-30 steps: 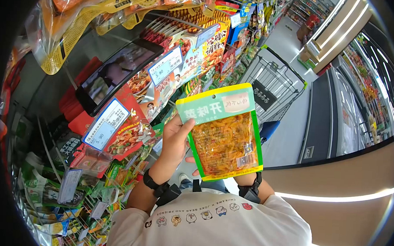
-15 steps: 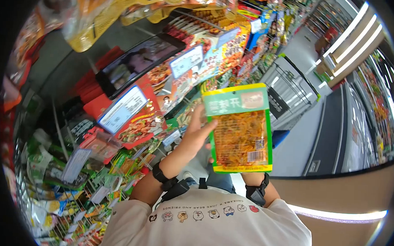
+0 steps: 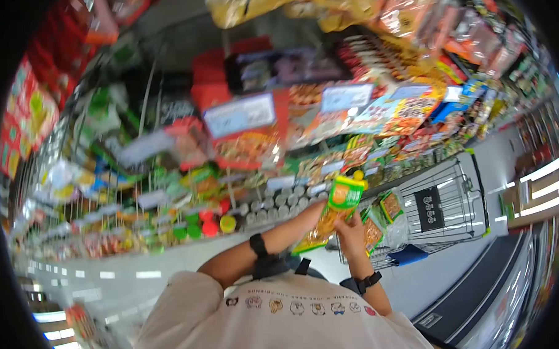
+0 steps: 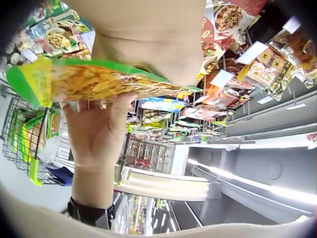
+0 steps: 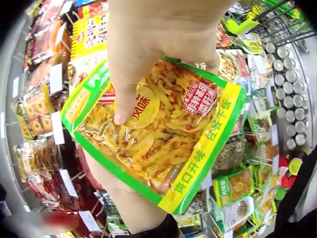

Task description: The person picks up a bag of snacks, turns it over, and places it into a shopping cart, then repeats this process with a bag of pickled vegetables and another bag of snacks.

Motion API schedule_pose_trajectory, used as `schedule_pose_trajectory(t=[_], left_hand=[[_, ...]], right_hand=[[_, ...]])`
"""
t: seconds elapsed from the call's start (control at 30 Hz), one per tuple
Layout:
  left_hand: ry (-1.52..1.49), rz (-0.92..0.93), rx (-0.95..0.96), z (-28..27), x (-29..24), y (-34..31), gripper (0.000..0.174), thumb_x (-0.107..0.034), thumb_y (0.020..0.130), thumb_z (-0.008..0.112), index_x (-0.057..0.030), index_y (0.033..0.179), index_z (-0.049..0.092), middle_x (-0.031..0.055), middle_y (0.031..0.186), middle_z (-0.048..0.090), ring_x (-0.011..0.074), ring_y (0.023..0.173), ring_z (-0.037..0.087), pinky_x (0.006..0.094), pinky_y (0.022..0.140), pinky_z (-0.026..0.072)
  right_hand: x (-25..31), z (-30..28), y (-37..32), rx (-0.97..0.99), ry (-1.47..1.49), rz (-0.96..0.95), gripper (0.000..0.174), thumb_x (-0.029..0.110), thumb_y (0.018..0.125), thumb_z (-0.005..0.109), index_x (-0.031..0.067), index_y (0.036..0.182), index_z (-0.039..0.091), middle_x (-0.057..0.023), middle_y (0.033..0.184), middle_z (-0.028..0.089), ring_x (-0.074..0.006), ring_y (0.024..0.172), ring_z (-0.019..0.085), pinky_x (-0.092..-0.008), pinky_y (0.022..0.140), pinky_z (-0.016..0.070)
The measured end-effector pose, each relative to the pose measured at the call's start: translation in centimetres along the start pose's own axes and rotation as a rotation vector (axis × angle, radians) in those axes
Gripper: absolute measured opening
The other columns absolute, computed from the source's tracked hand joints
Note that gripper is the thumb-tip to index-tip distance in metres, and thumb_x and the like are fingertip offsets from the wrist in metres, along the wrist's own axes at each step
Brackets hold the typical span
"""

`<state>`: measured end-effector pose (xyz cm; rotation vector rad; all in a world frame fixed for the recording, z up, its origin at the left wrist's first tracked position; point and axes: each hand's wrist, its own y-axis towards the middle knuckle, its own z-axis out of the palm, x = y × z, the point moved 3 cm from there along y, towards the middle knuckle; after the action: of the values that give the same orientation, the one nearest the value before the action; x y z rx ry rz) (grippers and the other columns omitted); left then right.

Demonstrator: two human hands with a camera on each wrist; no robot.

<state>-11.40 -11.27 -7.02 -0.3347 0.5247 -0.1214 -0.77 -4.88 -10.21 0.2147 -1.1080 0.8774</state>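
Note:
Both hands hold one packet of pickled vegetables [image 3: 332, 216], green and yellow edged with a clear window, tilted in the head view. My right hand [image 3: 351, 237] grips it at one edge; in the right wrist view its thumb [image 5: 126, 101] lies across the front. My left hand [image 3: 310, 217] holds the other side, its fingers mostly hidden behind the packet. Seen in the left wrist view, the packet [image 4: 99, 82] lies nearly edge-on between the two hands, with the right palm [image 4: 94, 134] facing the camera.
A wire shopping cart [image 3: 454, 202] stands at the right with several food packets [image 3: 376, 227] in it. Shelves of hanging packets [image 3: 249, 149] with price labels [image 3: 240, 114] run along the front and left. A dark freezer case [image 3: 472, 292] is at lower right.
The view has swung left, so shelves and cart sit further right. The packet has been lowered and turned from facing the camera to a slant, and the right hand has come into sight on it.

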Motion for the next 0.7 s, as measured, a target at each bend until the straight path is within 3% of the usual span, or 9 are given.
schedule_pose_trajectory(t=[0.03, 0.07, 0.1, 0.17, 0.27, 0.4, 0.5, 0.57, 0.7], left_hand=[[-0.099, -0.039, 0.238, -3.0, 1.4, 0.4, 0.033, -0.033, 0.085, 0.04, -0.0046, 0.096, 0.053, 0.0077, 0.088, 0.058, 0.017, 0.071, 0.059, 0.0272, 0.061, 0.0476], [-0.027, 0.09, -0.047, -4.9, 2.2, 0.5, 0.033, -0.033, 0.085, 0.04, -0.0037, 0.096, 0.053, 0.0084, 0.09, 0.058, 0.017, 0.073, 0.058, 0.0279, 0.064, 0.0471], [0.054, 0.206, -0.334, -6.6, 2.7, 0.1, 0.033, -0.032, 0.085, 0.041, -0.0029, 0.095, 0.053, 0.009, 0.091, 0.058, 0.0169, 0.075, 0.058, 0.0287, 0.067, 0.0466], [-0.042, 0.265, -0.341, -9.7, 4.0, -1.9, 0.034, -0.032, 0.085, 0.041, -0.0037, 0.1, 0.051, 0.0093, 0.096, 0.056, 0.0156, 0.082, 0.055, 0.0281, 0.072, 0.0445], [-0.049, 0.225, -0.423, -17.4, 6.8, -5.7, 0.034, -0.031, 0.085, 0.04, -0.0057, 0.107, 0.047, 0.0088, 0.106, 0.052, 0.0142, 0.094, 0.05, 0.0277, 0.079, 0.0399], [0.079, 0.198, -0.721, -23.6, 9.3, -12.5, 0.036, -0.034, 0.084, 0.04, -0.0092, 0.111, 0.043, 0.0061, 0.11, 0.049, 0.0153, 0.1, 0.047, 0.0293, 0.083, 0.0362], [-0.012, 0.074, -0.932, -29.1, 10.8, -17.4, 0.037, -0.037, 0.082, 0.043, -0.0104, 0.108, 0.045, 0.0045, 0.108, 0.05, 0.0181, 0.098, 0.048, 0.0323, 0.083, 0.0352], [0.009, 0.117, -0.956, -32.5, 10.9, -20.5, 0.039, -0.039, 0.079, 0.046, -0.0123, 0.108, 0.045, 0.0038, 0.107, 0.05, 0.018, 0.098, 0.048, 0.0324, 0.082, 0.0356], [-0.028, 0.128, -0.993, -36.2, 7.7, -25.8, 0.04, -0.041, 0.077, 0.05, -0.0161, 0.108, 0.045, 0.0026, 0.105, 0.052, 0.0164, 0.098, 0.048, 0.033, 0.081, 0.0363]], right_hand=[[-1.3, -1.4, 0.4, -0.03, 0.001, 0.072, 0.044, 0.001, 0.069, 0.063, 0.0033, 0.108, 0.043, -0.0023, 0.087, 0.055, -0.0099, 0.073, 0.051, -0.023, 0.066, 0.0415], [-2.4, -2.2, 0.8, -0.063, -0.016, 0.044, 0.027, 0.0, 0.073, 0.059, 0.0013, 0.097, 0.048, -0.0007, 0.082, 0.055, -0.0073, 0.064, 0.049, -0.021, 0.06, 0.0406], [-3.7, -3.3, 1.4, -0.031, -0.057, 0.044, 0.025, -0.001, 0.073, 0.058, -0.0001, 0.097, 0.05, -0.0015, 0.083, 0.057, -0.0075, 0.065, 0.051, -0.021, 0.061, 0.0414], [-4.0, -2.2, 1.6, 0.041, -0.204, 0.07, 0.023, -0.002, 0.073, 0.058, 0.0, 0.095, 0.053, -0.0032, 0.085, 0.058, -0.0082, 0.07, 0.053, -0.0218, 0.064, 0.0423], [-9.3, -2.9, 3.4, 0.235, -0.352, 0.114, 0.022, 0.0, 0.072, 0.06, 0.0003, 0.093, 0.055, -0.0044, 0.086, 0.06, -0.009, 0.076, 0.054, -0.023, 0.066, 0.0431], [-14.6, 0.1, 4.9, 0.445, -0.899, -0.069, 0.029, 0.01, 0.068, 0.063, 0.0038, 0.095, 0.055, -0.0115, 0.084, 0.061, -0.0213, 0.074, 0.058, -0.0304, 0.066, 0.045], [-16.5, 5.1, 5.7, 0.542, -1.271, -0.168, 0.034, 0.018, 0.066, 0.063, 0.0062, 0.097, 0.054, -0.0168, 0.083, 0.059, -0.0307, 0.078, 0.057, -0.0358, 0.068, 0.0446], [-18.4, 8.0, 6.5, 0.566, -1.422, -0.118, 0.037, 0.021, 0.065, 0.062, 0.0064, 0.098, 0.053, -0.0204, 0.083, 0.057, -0.0353, 0.079, 0.055, -0.0394, 0.068, 0.0437], [-22.4, 13.5, 8.7, 0.717, -1.464, -0.227, 0.036, 0.021, 0.067, 0.059, 0.007, 0.1, 0.052, -0.0196, 0.08, 0.057, -0.0347, 0.077, 0.055, -0.0409, 0.067, 0.0437]])
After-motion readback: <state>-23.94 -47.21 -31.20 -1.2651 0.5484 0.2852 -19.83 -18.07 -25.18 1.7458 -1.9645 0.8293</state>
